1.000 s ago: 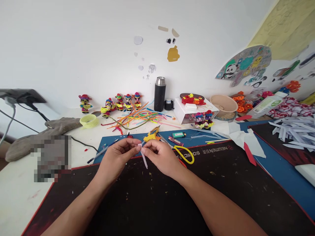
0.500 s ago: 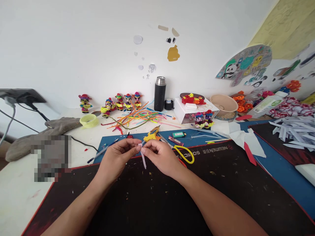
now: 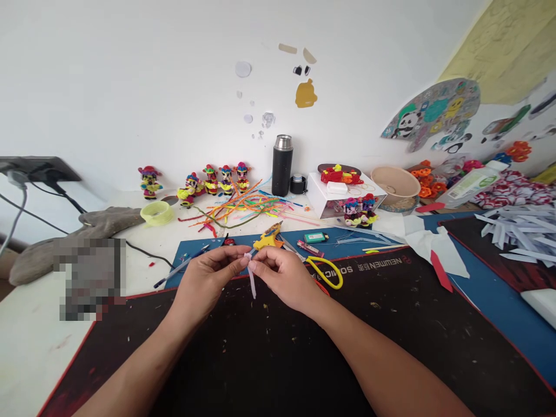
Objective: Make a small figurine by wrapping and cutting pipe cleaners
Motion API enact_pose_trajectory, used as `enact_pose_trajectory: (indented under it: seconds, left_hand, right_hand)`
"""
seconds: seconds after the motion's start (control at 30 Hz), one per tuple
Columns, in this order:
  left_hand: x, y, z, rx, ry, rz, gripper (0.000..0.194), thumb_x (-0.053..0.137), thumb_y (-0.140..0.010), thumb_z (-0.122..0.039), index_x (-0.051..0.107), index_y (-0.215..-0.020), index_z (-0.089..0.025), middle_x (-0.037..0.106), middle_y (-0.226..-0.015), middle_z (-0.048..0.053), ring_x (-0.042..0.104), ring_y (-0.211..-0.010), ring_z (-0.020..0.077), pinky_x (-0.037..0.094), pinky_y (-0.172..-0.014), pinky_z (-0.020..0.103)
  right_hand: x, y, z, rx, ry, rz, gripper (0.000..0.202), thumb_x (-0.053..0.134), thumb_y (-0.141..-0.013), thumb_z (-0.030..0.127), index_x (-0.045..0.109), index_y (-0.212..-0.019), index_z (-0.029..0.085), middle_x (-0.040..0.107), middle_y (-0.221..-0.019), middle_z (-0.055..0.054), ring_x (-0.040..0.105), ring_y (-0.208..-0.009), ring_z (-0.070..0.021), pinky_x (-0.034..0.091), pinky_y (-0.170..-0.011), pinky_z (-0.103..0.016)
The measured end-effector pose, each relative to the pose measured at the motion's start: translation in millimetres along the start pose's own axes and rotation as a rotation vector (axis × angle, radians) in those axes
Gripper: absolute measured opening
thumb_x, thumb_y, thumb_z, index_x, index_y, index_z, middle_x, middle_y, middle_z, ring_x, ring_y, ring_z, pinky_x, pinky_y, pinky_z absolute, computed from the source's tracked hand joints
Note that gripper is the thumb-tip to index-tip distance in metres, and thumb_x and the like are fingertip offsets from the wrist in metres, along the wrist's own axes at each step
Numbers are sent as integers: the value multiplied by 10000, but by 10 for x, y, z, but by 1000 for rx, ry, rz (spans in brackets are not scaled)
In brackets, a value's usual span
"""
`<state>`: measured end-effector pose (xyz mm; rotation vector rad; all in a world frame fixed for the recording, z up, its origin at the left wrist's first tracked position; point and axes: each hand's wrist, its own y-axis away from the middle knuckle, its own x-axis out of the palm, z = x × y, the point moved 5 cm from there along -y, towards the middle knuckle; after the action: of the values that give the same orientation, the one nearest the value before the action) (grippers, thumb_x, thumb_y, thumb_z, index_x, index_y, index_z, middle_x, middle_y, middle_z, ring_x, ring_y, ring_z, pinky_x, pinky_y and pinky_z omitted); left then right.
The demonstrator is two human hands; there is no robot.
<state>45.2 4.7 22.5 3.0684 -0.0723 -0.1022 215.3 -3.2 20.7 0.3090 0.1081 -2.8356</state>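
A narrow pale lilac strip [image 3: 252,285] hangs down between my hands, its top end pinched in my fingertips. My left hand [image 3: 215,272] grips that end between thumb and forefinger, and my right hand [image 3: 280,271] pinches it from the other side. The fingertips nearly touch and partly hide the upper end. Just behind them lies a yellow glue gun [image 3: 267,237]. Scissors with a yellow handle [image 3: 328,272] rest beside my right hand, partly covered by it. Near my left hand is a pen [image 3: 180,269].
Colourful pipe cleaners [image 3: 243,205] lie behind the mat [image 3: 278,359], near small figurines [image 3: 211,179] and a black thermos [image 3: 282,168]. A white box [image 3: 373,194], a bowl [image 3: 393,185] and a heap of white strips [image 3: 521,229] stand to the right. A lighter [image 3: 316,237] lies on the blue mat.
The strip's hanging end has swung slightly left. Both hands keep nearly the same place and the same pinch.
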Motion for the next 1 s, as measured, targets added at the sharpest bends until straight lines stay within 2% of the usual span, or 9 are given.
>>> enact_pose_trajectory:
  seconds: [0.3,0.53,0.7,0.83,1.0]
  left_hand:
    - [11,-4,22,26,22,10,404,943,-694,-522,868,-1001,-269,848,-1056,72,756,-1019,299,611,-907,382]
    - [6,-4,1,48,-13,6,363,928,-702,-526,874,-934,-252,854,-1018,76,769,-970,291,622,-875,368]
    - [8,-7,10,45,5,-2,427,934,-694,-519,868,-1024,-258,852,-1057,76,769,-998,292,624,-884,369]
    - [6,1,0,46,-16,-5,374,932,-694,-532,877,-945,-260,856,-1029,77,773,-988,296,622,-886,368]
    - [13,8,-8,44,-12,2,377,935,-690,-538,880,-942,-263,856,-1030,78,775,-976,299,620,-880,369]
  right_hand:
    - [-3,-8,-13,-12,-12,6,178,647,-984,343,696,-914,187,651,-755,23,527,-618,-110,373,-579,-246]
    - [4,-10,-13,-6,-20,11,171,653,-978,339,693,-916,184,636,-738,30,510,-609,-105,365,-572,-240]
    - [2,-14,-7,-16,-6,8,175,653,-979,339,696,-914,182,627,-731,31,505,-607,-104,357,-567,-241]
    - [4,-14,-12,-14,-10,7,177,655,-979,342,695,-909,184,623,-727,34,508,-610,-105,357,-572,-242]
    - [8,-11,-31,-14,-8,4,179,654,-978,349,701,-919,186,637,-744,28,525,-626,-109,370,-583,-240]
